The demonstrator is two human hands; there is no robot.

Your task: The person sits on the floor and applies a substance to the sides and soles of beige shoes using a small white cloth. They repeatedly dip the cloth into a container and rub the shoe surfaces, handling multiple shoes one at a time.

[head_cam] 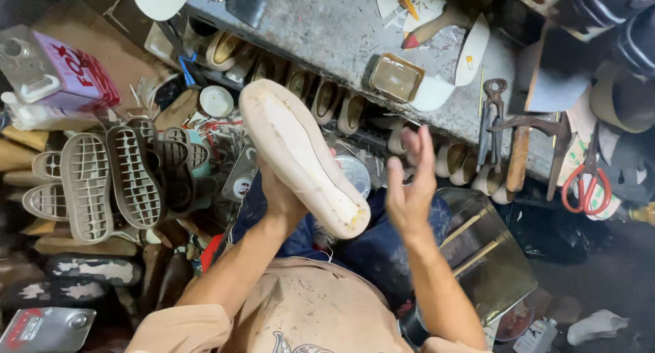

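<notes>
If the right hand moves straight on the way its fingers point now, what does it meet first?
The right hand is open, fingers pointing up and away toward the workbench edge. It would probably meet that edge, or the shoe pieces tucked beneath it, first; depth is unclear.

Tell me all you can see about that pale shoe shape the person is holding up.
The shoe form is long, cream-coloured and turned sole-up, so its flat underside faces the camera. Its covering looks like thin pale material pulled over the edges, with a whiter strip down the middle and yellowish, glue-like stains near the lower end. It slants from upper left to lower right above the person's lap. The left hand grips it from below; the right hand is open beside it, not touching.
</notes>
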